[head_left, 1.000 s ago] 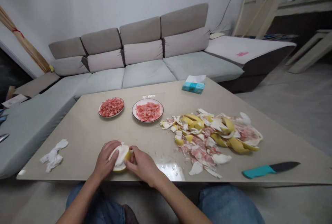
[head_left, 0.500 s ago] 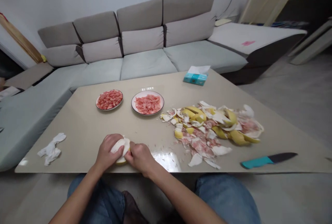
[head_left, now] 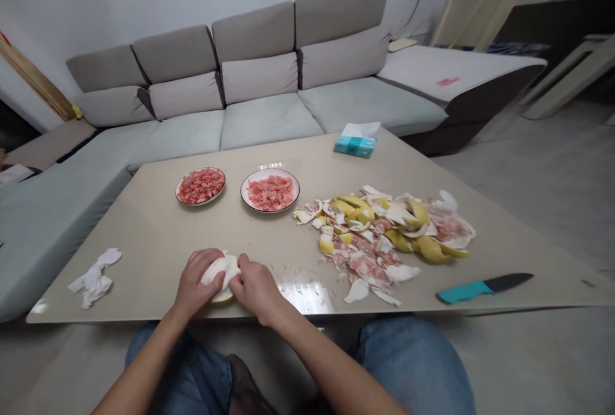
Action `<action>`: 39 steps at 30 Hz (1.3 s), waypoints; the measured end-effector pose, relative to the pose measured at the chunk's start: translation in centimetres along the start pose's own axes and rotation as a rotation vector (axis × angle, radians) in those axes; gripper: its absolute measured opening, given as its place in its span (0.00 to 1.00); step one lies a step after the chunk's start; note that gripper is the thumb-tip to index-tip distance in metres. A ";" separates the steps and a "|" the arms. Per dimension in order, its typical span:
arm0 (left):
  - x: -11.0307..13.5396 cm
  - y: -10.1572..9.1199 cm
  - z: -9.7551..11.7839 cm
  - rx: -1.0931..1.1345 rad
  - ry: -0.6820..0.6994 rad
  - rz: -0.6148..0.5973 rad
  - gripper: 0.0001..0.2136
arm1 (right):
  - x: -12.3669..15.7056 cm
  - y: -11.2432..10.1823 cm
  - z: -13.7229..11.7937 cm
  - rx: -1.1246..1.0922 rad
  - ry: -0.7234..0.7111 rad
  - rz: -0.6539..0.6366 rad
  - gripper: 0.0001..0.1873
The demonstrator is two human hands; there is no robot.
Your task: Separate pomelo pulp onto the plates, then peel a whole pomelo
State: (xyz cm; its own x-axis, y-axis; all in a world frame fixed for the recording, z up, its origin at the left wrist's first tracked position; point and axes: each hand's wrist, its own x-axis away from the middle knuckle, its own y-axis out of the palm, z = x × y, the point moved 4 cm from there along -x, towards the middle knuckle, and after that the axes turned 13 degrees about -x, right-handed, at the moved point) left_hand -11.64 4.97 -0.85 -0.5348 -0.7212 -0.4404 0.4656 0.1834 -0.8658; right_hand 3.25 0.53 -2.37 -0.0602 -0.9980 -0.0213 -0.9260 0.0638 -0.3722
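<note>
A partly peeled pomelo (head_left: 223, 271), white pith uppermost with a strip of yellow rind below, is at the table's front edge. My left hand (head_left: 198, 282) wraps round its left side, thumb pressed on the pith. On the right side, my right hand (head_left: 257, 288) pinches the pomelo's edge with curled fingers; the fingertips are partly hidden. To the right spreads a heap of pomelo peel (head_left: 358, 210), yellow rind mixed with white pith and pinkish membrane. Beyond my hands are two plates of pink pomelo pulp, a left plate (head_left: 180, 197) and a right plate (head_left: 247, 194).
A knife (head_left: 464, 291) with a turquoise handle and dark blade lies near the front right edge. Crumpled tissue (head_left: 96, 277) is at the left, and a blue tissue pack (head_left: 355, 145) at the back. Behind the table (head_left: 158, 235) stands a grey sofa (head_left: 269, 117).
The view has shifted slightly, so the peel, knife and tissue pack appear a little further left. Both hands stay on the pomelo; my right hand has shifted only slightly.
</note>
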 end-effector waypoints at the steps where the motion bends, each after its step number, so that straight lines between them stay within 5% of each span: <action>1: 0.1 0.0 -0.1 0.005 0.001 0.001 0.11 | -0.4 -0.2 0.6 -0.155 0.013 0.037 0.08; 4: 0.7 0.0 -0.6 0.028 0.006 0.008 0.12 | -1.8 -2.7 3.2 -0.500 0.089 0.180 0.02; 9: 1.5 0.2 -1.3 0.045 -0.016 0.028 0.13 | -3.3 -12.2 6.0 -0.722 0.116 0.388 0.10; 12: 1.4 0.5 -1.6 0.044 -0.036 0.024 0.13 | -2.9 -16.0 6.0 -1.254 0.041 0.497 0.10; 15: 1.2 0.7 -1.9 0.059 -0.046 0.038 0.12 | -2.1 -14.8 6.1 -1.664 0.112 0.533 0.06; 19: 1.1 0.6 -2.3 0.079 -0.062 0.061 0.12 | -1.0 -9.3 6.0 -1.680 0.185 0.505 0.09; 22: 1.0 0.5 -2.3 0.098 -0.084 0.067 0.12 | -0.1 -4.9 4.6 -1.468 0.198 0.260 0.14; 25: 0.8 0.4 -2.2 0.122 -0.104 0.070 0.13 | 1.2 -1.8 2.4 -0.841 0.098 -0.029 0.18; 28: 0.7 0.5 -2.1 0.131 -0.112 0.066 0.13 | 1.9 -1.0 0.5 -0.325 -0.084 0.018 0.23; 30: 0.8 0.6 -2.2 0.135 -0.111 0.062 0.13 | 1.9 -0.6 -0.1 -0.138 -0.066 -0.019 0.23; 34: 0.8 0.7 -2.1 0.133 -0.101 0.053 0.12 | 1.0 -0.2 -0.6 0.048 0.038 -0.158 0.19; 39: 0.4 0.6 -1.4 0.087 -0.054 0.043 0.11 | 0.0 0.3 -0.2 0.178 -0.056 -0.157 0.17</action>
State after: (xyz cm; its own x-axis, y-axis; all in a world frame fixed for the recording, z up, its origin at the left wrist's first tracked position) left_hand -12.54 5.70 -1.85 -0.4754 -0.7489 -0.4617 0.5479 0.1586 -0.8213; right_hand 2.92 0.53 -2.33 0.1046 -0.9945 0.0002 -0.8417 -0.0887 -0.5326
